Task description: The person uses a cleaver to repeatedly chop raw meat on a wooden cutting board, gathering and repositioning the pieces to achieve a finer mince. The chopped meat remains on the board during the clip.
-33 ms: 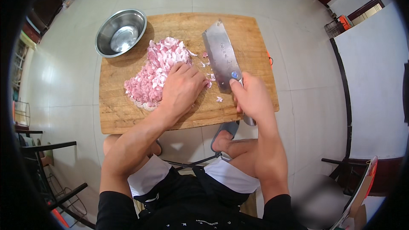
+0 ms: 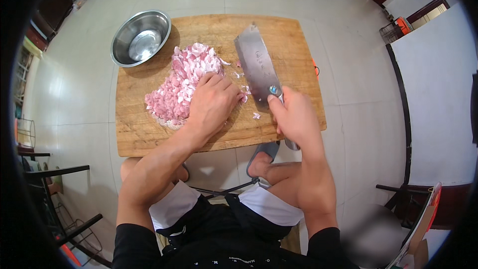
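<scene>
My right hand (image 2: 295, 112) is wrapped round the handle of a broad steel cleaver (image 2: 258, 65). Its blade points away from me, tilted slightly left, over the right half of a wooden cutting board (image 2: 219, 137). My left hand (image 2: 214, 100) is closed, its curled fingertips pressing on a pink piece of meat (image 2: 243, 96) just left of the blade. Beside and beyond that hand lies a heap of chopped pink and white meat (image 2: 191, 67), partly hidden by it. Small scraps (image 2: 256, 116) are scattered between the heap and the cleaver.
A round metal bowl (image 2: 119, 45) stands at the board's far left corner. Below the board's near edge are my knees and a grey slipper (image 2: 269, 149). Black metal frames (image 2: 64, 170) stand at the left, and a white panel (image 2: 438, 104) rises at the right.
The cleaver has shifted slightly left and its blade has tilted a little. My right hand moved with it; my left hand and the meat look the same.
</scene>
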Action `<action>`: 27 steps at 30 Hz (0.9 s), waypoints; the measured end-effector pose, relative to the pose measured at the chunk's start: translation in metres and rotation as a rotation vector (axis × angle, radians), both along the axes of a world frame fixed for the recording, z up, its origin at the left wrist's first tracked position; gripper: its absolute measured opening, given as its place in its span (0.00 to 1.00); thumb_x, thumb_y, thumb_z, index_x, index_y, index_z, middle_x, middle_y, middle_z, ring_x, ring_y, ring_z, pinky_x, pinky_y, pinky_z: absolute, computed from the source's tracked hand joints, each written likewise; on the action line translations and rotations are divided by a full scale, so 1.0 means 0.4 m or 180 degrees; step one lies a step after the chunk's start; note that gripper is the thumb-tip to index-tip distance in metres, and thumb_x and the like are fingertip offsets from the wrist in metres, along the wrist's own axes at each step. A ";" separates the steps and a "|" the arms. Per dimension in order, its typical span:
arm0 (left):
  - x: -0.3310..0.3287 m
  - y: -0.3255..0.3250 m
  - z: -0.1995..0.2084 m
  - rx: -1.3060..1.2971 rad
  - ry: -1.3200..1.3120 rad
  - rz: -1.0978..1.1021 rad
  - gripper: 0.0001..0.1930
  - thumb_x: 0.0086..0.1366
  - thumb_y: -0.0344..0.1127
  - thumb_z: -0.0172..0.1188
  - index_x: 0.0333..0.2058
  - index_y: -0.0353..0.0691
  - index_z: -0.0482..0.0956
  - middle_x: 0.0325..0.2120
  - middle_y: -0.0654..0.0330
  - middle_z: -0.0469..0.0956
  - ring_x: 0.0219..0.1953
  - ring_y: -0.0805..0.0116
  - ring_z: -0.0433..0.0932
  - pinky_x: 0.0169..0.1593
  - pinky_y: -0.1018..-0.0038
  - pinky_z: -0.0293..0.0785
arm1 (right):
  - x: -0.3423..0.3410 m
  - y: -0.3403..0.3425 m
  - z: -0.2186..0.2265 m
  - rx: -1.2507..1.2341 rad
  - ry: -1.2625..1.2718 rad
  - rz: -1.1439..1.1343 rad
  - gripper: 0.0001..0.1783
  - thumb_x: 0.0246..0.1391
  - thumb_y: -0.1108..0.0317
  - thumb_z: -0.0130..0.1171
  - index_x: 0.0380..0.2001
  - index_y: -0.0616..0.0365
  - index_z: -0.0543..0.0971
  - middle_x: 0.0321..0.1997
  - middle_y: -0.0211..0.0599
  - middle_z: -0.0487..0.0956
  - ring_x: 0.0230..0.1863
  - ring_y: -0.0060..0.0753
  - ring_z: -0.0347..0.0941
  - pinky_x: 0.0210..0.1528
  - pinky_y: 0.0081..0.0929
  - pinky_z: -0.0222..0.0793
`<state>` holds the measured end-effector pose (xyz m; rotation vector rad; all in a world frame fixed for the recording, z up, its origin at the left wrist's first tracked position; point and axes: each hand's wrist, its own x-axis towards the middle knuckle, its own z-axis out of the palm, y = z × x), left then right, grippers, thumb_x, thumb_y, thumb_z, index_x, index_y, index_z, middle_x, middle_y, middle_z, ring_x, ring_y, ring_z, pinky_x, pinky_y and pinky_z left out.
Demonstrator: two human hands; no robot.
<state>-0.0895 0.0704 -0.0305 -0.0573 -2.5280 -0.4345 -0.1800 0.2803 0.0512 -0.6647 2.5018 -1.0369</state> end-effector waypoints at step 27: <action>0.000 -0.020 0.000 0.0002 -0.0221 -0.0300 0.04 0.61 0.33 0.73 0.32 0.43 0.86 0.33 0.60 0.81 0.43 0.57 0.81 0.59 0.59 0.76 | 0.129 -0.025 0.056 0.1095 0.0600 0.0663 0.15 0.72 0.65 0.58 0.37 0.69 0.81 0.31 0.69 0.85 0.36 0.74 0.85 0.42 0.62 0.82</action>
